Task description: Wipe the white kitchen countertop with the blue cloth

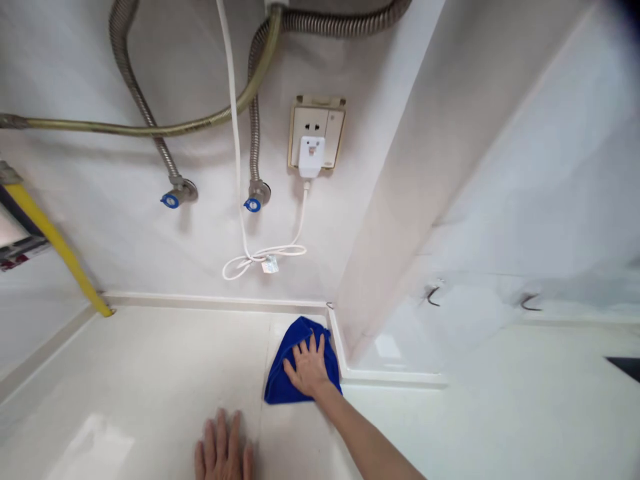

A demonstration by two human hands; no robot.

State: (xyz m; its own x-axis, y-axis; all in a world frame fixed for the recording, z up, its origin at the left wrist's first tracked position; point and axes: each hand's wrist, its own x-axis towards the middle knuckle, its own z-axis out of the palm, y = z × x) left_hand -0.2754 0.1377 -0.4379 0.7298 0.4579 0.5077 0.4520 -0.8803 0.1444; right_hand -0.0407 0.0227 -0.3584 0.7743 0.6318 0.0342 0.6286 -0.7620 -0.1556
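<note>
A blue cloth (280,381) lies bunched on the white counter surface, in the corner where the ledge meets the jutting wall. My right hand (309,365) rests on top of it, palm down with fingers spread, pressing the cloth flat rather than gripping it. At the bottom of the view my left hand (223,450) lies over the white surface (175,367), holding nothing. Its fingers are stretched out and slightly apart, and its wrist is cut off by the frame's edge.
On the back wall are a socket with a white plug (311,157), a looped white cord (290,251) and two blue-capped valves (171,200) with metal hoses. A yellow hose (60,247) enters the surface at left. Two hooks (433,296) stick out from the right wall.
</note>
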